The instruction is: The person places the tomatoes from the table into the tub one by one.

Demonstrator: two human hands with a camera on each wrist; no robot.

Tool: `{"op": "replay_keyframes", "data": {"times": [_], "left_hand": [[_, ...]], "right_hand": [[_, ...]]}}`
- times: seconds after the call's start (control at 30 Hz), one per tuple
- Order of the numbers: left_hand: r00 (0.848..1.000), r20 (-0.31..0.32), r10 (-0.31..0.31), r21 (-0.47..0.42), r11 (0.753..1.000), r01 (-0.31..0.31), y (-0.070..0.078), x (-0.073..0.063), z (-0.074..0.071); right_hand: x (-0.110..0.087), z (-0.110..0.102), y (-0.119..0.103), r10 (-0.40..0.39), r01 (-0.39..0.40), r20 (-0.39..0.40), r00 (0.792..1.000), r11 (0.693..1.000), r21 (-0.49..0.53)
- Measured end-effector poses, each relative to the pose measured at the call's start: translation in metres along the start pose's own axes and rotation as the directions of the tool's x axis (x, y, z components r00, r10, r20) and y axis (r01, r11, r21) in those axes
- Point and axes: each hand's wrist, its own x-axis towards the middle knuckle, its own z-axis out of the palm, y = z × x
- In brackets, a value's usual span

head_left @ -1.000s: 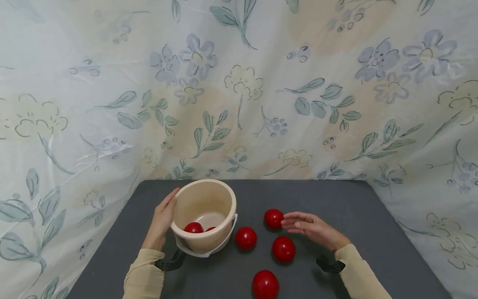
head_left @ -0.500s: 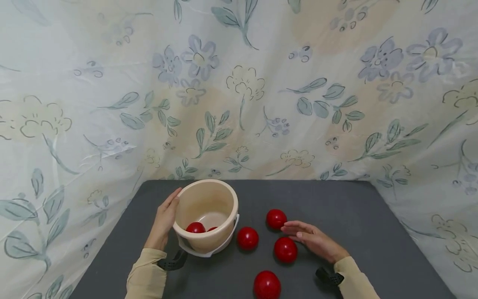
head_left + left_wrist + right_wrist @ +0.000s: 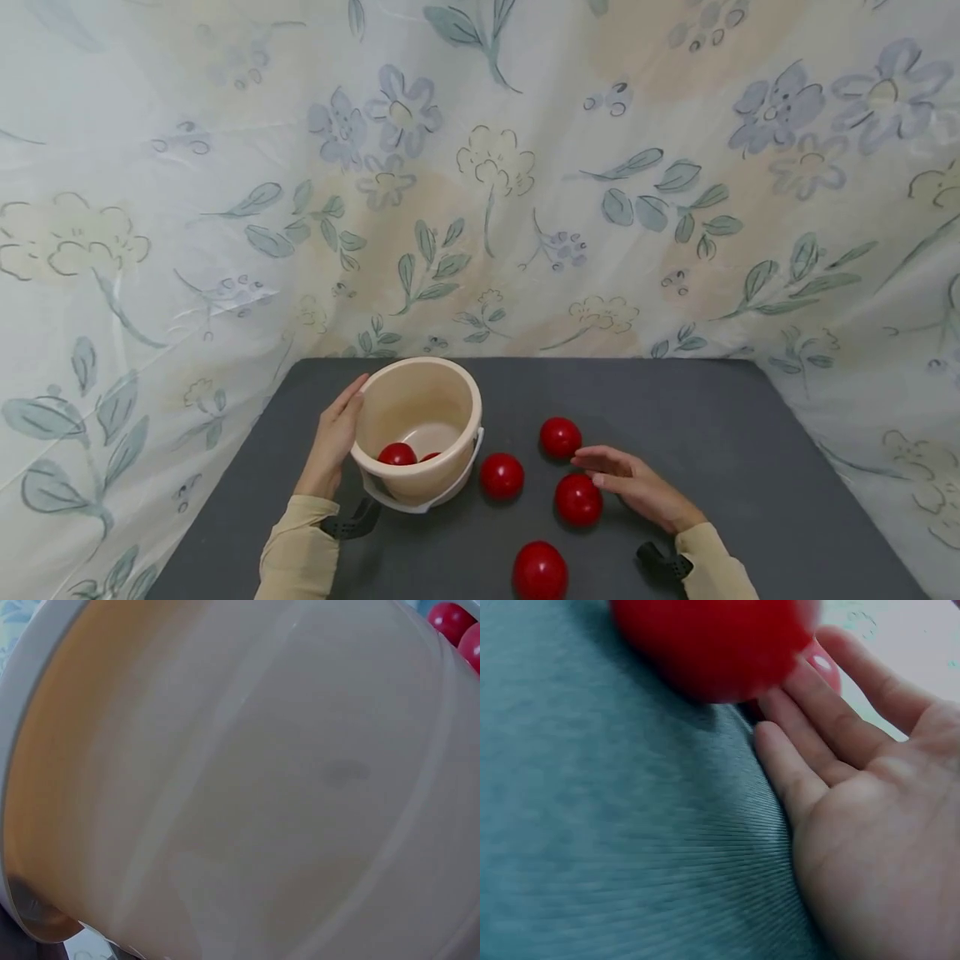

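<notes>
A cream bucket [image 3: 418, 417] stands at the left of the dark table, its mouth facing up and toward me. Inside lie a red ball [image 3: 397, 454] and part of another. My left hand [image 3: 332, 437] rests against the bucket's left outer side, fingers fairly straight; the left wrist view is filled by the bucket wall [image 3: 247, 772]. Right of the bucket, my right hand [image 3: 637, 487] is held with relaxed fingers beside a glossy red ball [image 3: 578, 500]. Its fingertips lie close to that ball and a farther red ball [image 3: 560, 438]; contact is hard to tell.
Another red ball [image 3: 502, 477] sits just right of the bucket, and one more red ball [image 3: 540, 572] lies near the front. The bucket's white handle [image 3: 420, 506] hangs down. Floral cloth [image 3: 487, 250] surrounds the dark table [image 3: 697, 417] at the back and sides.
My right hand has come slightly toward me, from beside the farther ball to beside the nearer one. The left hand stays on the bucket. The whole view has shifted a little.
</notes>
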Motion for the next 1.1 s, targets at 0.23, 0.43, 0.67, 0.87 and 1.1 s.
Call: {"op": "replay_keyframes", "data": {"times": [0.23, 0.43, 0.67, 0.87, 1.1], "left_hand": [[1.000, -0.009, -0.003, 0.005, 1.000, 0.004, 0.003, 0.000, -0.002], [1.000, -0.002, -0.023, 0.010, 1.000, 0.023, 0.001, 0.001, -0.001], [1.000, -0.003, -0.026, -0.004, 1.000, 0.026, 0.000, 0.002, 0.001], [1.000, 0.000, -0.019, -0.006, 1.000, 0.019, -0.001, 0.003, 0.001], [1.000, -0.006, -0.023, -0.001, 1.000, 0.023, -0.001, 0.001, 0.001]], "right_hand": [[0.004, 0.010, -0.004, 0.055, -0.064, -0.076, 0.996, 0.991, -0.118], [0.003, 0.014, -0.004, 0.056, -0.069, -0.077, 0.995, 0.980, -0.186], [0.002, 0.017, -0.006, 0.078, -0.087, -0.043, 0.996, 0.962, -0.259], [0.002, 0.020, -0.007, 0.093, -0.090, 0.000, 0.996, 0.962, -0.257], [0.004, 0.024, -0.006, 0.116, -0.116, -0.018, 0.993, 0.937, -0.329]]}}
